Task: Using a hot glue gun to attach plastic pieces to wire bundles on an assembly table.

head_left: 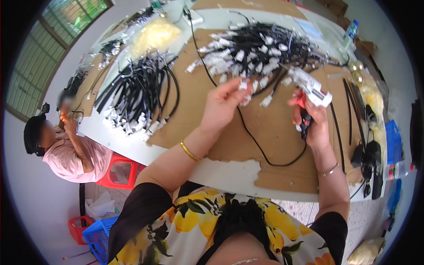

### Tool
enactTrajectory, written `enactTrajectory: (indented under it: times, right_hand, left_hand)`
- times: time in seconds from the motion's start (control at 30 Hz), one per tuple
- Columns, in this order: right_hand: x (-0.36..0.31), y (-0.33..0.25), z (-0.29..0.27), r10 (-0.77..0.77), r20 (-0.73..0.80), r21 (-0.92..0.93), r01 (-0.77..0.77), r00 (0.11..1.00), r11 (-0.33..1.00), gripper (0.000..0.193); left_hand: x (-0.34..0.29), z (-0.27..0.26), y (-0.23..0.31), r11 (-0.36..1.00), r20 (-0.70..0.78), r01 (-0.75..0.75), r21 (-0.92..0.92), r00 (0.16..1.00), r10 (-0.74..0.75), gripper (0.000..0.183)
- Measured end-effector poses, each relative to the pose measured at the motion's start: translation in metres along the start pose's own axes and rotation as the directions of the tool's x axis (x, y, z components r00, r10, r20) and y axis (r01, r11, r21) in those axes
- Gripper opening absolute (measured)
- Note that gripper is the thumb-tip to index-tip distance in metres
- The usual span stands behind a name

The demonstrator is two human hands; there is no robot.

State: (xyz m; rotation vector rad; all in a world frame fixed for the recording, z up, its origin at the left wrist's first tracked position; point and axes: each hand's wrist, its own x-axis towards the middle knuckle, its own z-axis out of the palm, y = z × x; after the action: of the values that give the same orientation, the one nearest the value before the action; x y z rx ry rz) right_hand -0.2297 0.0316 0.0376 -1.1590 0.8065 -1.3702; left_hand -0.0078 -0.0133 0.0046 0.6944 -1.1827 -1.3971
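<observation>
My left hand [222, 102], a gold bangle on its wrist, pinches a small white connector [242, 85] above the cardboard. My right hand [314, 121] is wrapped round a corded gun-shaped tool [309, 88] with a white body, a red trigger and a black grip. The tool's narrow end points toward the far left, near a large heap of black cables [269, 46] with white connectors. From the grip a black cord [251, 132] loops over the cardboard and runs to the back of the table. Whether a cable hangs from the pinched connector is unclear.
Cardboard [282, 176] covers much of the white table. A second bundle of black cables [141, 88] lies at left, near a yellowish bag [157, 35]. Black strips [350, 110] and a plastic bottle [397, 170] are at right. Another person [70, 150] works at far left beside a red stool [119, 172].
</observation>
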Motion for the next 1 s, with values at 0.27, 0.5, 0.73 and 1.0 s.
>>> enactTrajectory:
  times: [0.27,0.5,0.73,1.0]
  right_hand:
    - [-0.005,0.003,0.01,0.011,0.193,-0.149,0.019,0.981,0.989,0.039]
    - [-0.01,0.003,0.015,0.031,0.169,-0.287,0.019,0.985,0.958,0.034]
    - [-0.013,0.003,0.015,0.079,0.163,-0.339,-0.019,0.984,0.94,0.032]
    - [-0.012,0.007,0.012,0.113,0.125,-0.388,-0.056,0.986,0.92,0.031]
  left_hand:
    - [0.001,0.006,0.003,0.97,-0.087,-0.139,0.2,0.983,0.159,0.022]
    - [-0.003,0.004,-0.006,0.945,-0.118,-0.168,0.28,0.971,0.207,0.02]
    - [-0.003,0.002,-0.006,0.926,-0.116,-0.207,0.317,0.96,0.254,0.02]
    - [-0.003,0.005,-0.005,0.933,-0.125,-0.2,0.299,0.961,0.246,0.019]
